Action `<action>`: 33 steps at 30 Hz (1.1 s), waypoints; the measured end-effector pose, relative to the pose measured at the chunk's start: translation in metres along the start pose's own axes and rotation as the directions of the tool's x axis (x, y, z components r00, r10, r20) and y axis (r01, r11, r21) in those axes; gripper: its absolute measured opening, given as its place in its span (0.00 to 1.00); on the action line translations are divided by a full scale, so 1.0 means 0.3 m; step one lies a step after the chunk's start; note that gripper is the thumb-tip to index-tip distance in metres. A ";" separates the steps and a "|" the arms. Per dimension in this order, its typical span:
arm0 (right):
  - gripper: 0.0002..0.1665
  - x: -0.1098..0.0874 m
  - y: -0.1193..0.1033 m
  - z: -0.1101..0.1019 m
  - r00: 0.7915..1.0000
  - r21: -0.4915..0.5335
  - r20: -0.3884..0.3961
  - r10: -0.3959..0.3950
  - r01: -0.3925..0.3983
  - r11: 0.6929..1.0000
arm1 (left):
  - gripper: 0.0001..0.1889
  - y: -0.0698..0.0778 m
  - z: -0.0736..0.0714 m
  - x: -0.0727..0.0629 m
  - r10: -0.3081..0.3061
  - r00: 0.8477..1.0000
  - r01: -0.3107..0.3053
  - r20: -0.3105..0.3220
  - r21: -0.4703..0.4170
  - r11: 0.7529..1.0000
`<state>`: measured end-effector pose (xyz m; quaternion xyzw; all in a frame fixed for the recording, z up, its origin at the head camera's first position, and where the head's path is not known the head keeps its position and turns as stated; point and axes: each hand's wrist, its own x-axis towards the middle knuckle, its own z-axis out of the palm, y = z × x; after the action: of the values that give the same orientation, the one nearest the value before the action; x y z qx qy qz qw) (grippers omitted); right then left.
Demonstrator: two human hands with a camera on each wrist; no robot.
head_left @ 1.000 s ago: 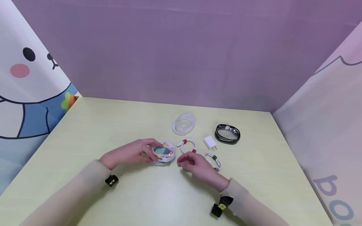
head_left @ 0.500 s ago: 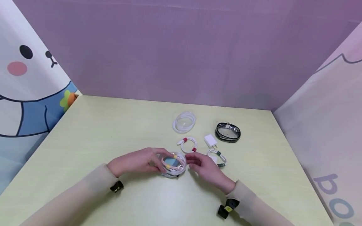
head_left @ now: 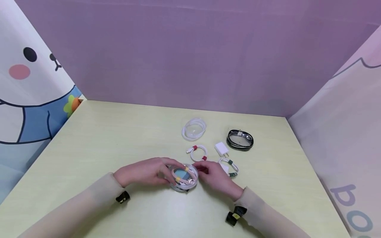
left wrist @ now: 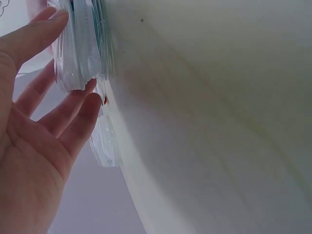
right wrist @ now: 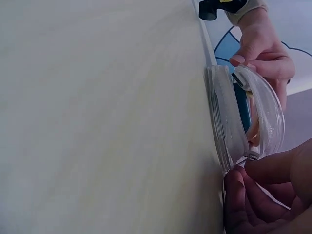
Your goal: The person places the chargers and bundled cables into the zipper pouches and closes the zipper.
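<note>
A round clear plastic pouch (head_left: 192, 185) lies near the middle of the table, with a pink cable (head_left: 175, 175) and a blue piece (head_left: 181, 173) in it. My left hand (head_left: 150, 171) holds its left side between thumb and fingers. At the opposite side, my right hand (head_left: 217, 177) pinches the rim. From the right wrist view the pouch (right wrist: 229, 117) looks layered, its upper clear part (right wrist: 270, 114) raised from the lower one and a cable end between them. The left wrist view shows thumb and fingers of the left hand (left wrist: 39, 136) around the pouch's edge.
Behind the hands lie a white cable with red ties (head_left: 205, 150), a white ring-shaped clear case (head_left: 186, 132), a white plug adapter (head_left: 221, 148) and a coiled black cable (head_left: 239, 147). A white cable with green ties (head_left: 222, 160) is beside the right hand. Cloth walls (head_left: 178, 66) border the table.
The pouch and my left hand have moved right and nearer to me. My right hand, earlier apart from the pouch, now pinches its right rim. The green-tied cable has shifted slightly right.
</note>
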<state>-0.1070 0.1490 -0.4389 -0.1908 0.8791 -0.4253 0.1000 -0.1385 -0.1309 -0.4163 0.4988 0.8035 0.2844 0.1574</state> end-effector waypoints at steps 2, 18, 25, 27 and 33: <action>0.15 0.005 0.000 0.002 1.000 -0.029 -0.001 -0.018 0.018 0.999 | 0.12 0.002 0.000 -0.002 -0.002 1.000 0.002 -0.002 -0.001 1.000; 0.07 0.017 -0.015 -0.004 1.000 -0.117 0.028 -0.005 0.008 0.993 | 0.11 0.022 -0.013 -0.005 -0.008 1.000 0.008 0.023 -0.011 1.000; 0.06 0.015 -0.025 -0.014 0.998 -0.163 0.051 0.021 -0.013 0.986 | 0.14 0.027 -0.012 0.000 -0.008 0.999 0.007 0.033 0.021 1.000; 0.06 0.016 -0.026 -0.017 0.998 -0.172 0.055 0.020 -0.011 0.985 | 0.17 0.026 -0.010 0.002 0.007 0.999 -0.008 0.031 0.035 0.999; 0.08 0.020 -0.021 -0.025 0.996 -0.140 0.085 0.018 -0.006 0.990 | 0.26 0.022 0.004 0.017 0.081 0.996 -0.083 0.024 0.082 0.993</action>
<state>-0.1135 0.1482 -0.4293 -0.2099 0.9028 -0.3534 0.1266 -0.1355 -0.1239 -0.4129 0.5404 0.7918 0.2516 0.1330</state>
